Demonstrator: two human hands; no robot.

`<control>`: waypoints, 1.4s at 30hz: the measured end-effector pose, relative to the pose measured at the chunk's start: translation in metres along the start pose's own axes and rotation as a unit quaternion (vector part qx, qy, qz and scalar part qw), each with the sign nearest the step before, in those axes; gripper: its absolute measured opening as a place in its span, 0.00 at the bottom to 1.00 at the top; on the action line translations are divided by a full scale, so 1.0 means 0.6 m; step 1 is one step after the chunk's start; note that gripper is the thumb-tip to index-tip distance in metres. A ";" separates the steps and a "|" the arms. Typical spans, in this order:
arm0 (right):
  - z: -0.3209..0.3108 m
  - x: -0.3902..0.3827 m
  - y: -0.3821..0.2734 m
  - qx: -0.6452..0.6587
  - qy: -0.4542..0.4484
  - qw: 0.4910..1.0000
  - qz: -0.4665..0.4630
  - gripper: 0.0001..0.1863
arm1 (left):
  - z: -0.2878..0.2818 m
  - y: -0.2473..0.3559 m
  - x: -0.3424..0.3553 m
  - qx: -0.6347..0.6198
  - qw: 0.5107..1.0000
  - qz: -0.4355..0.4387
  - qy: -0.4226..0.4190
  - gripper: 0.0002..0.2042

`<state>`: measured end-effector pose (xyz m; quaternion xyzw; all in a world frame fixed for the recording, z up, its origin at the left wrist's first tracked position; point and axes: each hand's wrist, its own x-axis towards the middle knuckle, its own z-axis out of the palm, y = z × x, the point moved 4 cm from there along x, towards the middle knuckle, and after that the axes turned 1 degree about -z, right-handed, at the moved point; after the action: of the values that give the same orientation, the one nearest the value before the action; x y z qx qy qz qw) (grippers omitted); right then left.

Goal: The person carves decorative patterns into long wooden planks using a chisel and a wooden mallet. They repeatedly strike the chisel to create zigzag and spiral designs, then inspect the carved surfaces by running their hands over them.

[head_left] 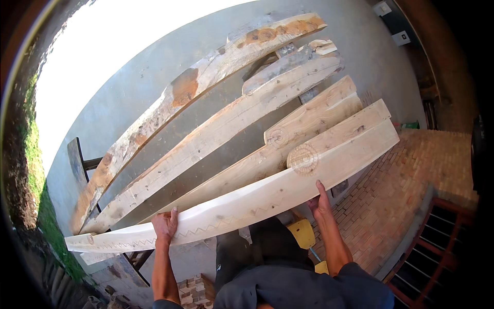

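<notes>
A long, slightly curved pale wooden beam (231, 215) lies across in front of me, its near face cut with a zigzag line and its wide right part bearing a carved round rosette (303, 158). My left hand (165, 224) grips it left of the middle, fingers closed at its edge. Farther right, my right hand (321, 203) holds the near edge, thumb up against the face; its other fingers are partly hidden beneath the wood. Just behind lies a similar beam (314, 116) with its own round carving, partly covered by the nearer one.
Beyond lie a pale beam (216, 131) and a rough one (154, 116) with brown patches. Dark supports (77, 158) show beneath their left ends. Brick paving (381, 195) and a red metal grille (429, 247) are at right. Something yellow (301, 234) stands by my legs.
</notes>
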<state>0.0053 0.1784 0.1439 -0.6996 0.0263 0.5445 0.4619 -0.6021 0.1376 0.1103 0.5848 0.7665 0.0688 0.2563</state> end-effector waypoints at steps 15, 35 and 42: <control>0.381 0.273 -0.067 -0.044 -0.159 0.986 0.005 0.41 | -0.054 -0.039 0.290 0.050 0.991 -0.104 0.071 0.33; 0.108 0.148 0.213 -0.246 0.074 0.963 -0.084 0.20 | 0.022 0.027 0.279 -0.050 0.981 -0.038 0.186 0.18; 0.123 0.200 0.262 -0.095 0.046 0.991 0.084 0.41 | 0.014 0.144 0.132 -0.053 0.962 0.148 0.222 0.08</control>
<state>-0.0855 0.1944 -0.0461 -0.7599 0.0537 0.5487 0.3443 -0.5382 0.2361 0.1133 0.6469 0.7046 0.2749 0.0975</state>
